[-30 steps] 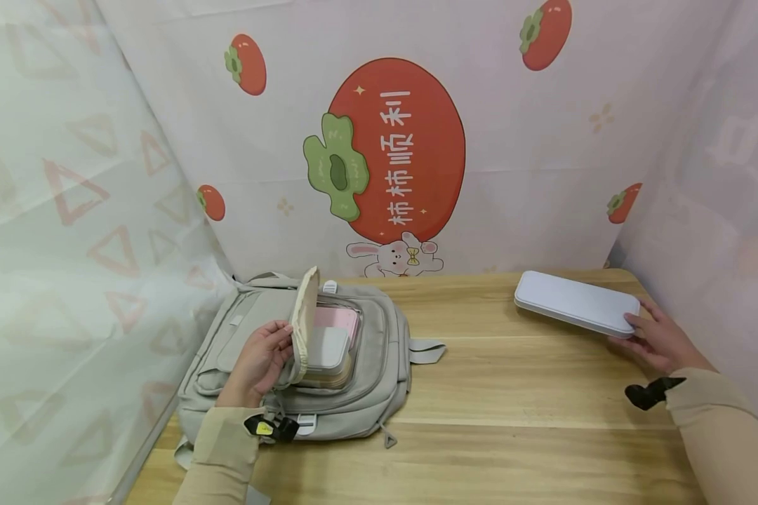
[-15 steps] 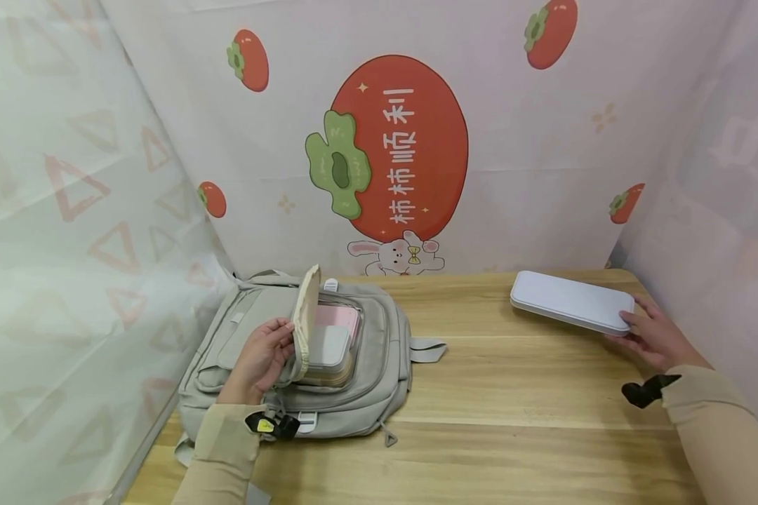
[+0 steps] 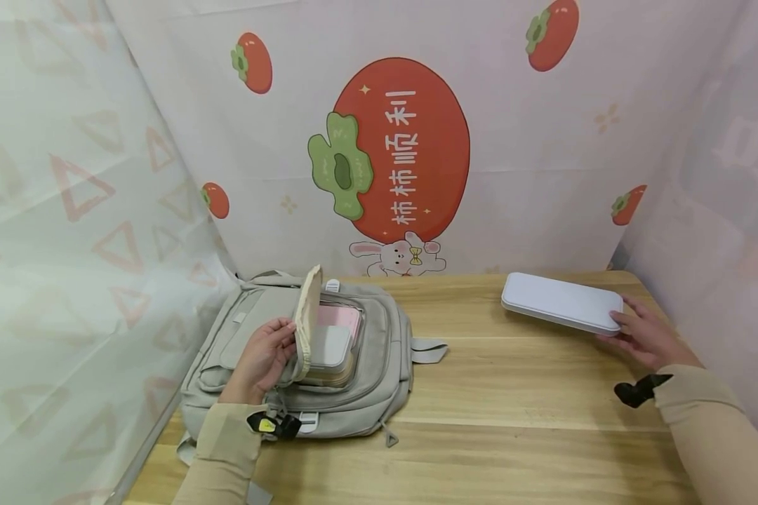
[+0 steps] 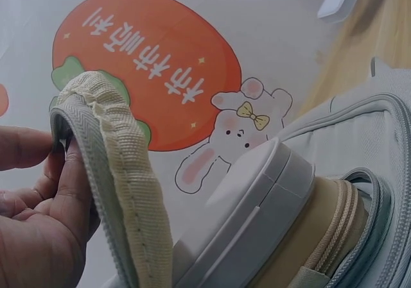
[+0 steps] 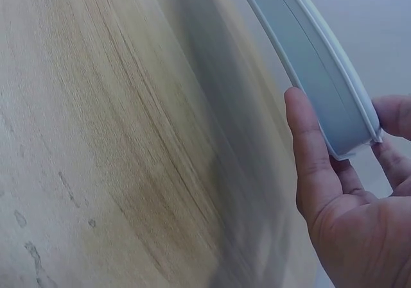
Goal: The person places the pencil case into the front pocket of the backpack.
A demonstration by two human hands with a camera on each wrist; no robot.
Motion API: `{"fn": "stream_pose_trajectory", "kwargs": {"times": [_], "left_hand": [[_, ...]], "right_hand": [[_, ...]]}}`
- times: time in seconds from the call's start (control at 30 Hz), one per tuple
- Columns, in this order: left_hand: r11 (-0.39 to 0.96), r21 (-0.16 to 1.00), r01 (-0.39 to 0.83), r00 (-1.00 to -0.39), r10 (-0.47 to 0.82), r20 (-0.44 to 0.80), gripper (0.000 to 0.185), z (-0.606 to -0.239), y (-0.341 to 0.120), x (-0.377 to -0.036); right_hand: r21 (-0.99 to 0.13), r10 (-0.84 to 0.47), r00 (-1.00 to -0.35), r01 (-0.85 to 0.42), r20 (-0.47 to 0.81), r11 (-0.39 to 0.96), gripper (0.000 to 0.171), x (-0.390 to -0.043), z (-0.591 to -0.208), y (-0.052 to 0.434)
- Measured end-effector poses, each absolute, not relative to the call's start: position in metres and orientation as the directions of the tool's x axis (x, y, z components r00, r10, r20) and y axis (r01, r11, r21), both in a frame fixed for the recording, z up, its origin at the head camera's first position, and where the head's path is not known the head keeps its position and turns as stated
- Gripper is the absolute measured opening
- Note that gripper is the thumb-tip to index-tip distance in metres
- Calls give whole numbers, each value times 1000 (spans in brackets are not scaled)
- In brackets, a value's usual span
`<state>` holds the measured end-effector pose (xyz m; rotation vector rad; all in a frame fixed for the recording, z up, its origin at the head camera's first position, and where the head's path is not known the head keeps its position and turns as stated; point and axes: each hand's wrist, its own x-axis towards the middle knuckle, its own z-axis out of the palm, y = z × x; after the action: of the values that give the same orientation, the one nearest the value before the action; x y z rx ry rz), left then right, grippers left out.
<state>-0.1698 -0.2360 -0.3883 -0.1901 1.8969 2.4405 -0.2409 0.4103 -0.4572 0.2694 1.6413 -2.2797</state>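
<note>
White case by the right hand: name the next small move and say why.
Probably lift the white case off the table and carry it toward the backpack. The right hand grips the case's near end, thumb and fingers around its edge, while the left hand holds the pocket flap open. The pocket already holds boxes, so fit looks uncertain.

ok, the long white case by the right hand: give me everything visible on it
The white case is a long, flat, round-cornered box of smooth, plastic-looking material, closed, with a seam running round its side. It sits at the far right of the wooden table. The right hand grips its near end, thumb on one face, fingers on the other.
</note>
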Motion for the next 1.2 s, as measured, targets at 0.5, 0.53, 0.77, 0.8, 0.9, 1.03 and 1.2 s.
{"fn": "stream_pose_trajectory", "kwargs": {"times": [0.5, 0.53, 0.77, 0.8, 0.9, 1.03, 1.2], "left_hand": [[-234, 968, -95, -994, -37, -107, 25, -390, -238, -170], [-234, 968, -95, -994, -37, -106, 24, -390, -238, -170], [-252, 963, -95, -993, -50, -111, 24, -388, -236, -168], [-248, 964, -94, -993, -48, -109, 23, -389, -236, -168], [-249, 963, -99, -993, -36, -111, 23, -389, -237, -168], [-247, 965, -93, -994, -38, -106, 23, -389, -237, -168], [-252, 963, -95, -992, -51, -111, 22, -390, -237, -169]], "right_hand": [[-890, -143, -930, 365, -338, -271, 88, -247, -455, 394], [-890, -143, -930, 366, -338, -273, 87, -247, -454, 393], [-900, -153, -928, 367, -339, -234, 84, -249, -451, 385], [-902, -154, -928, 367, -339, -227, 84, -250, -451, 384], [-907, -155, -930, 362, -334, -215, 83, -251, -450, 381], [-917, -158, -934, 347, -320, -197, 80, -252, -448, 375], [-927, -163, -937, 336, -310, -168, 78, -252, -446, 368]]}}
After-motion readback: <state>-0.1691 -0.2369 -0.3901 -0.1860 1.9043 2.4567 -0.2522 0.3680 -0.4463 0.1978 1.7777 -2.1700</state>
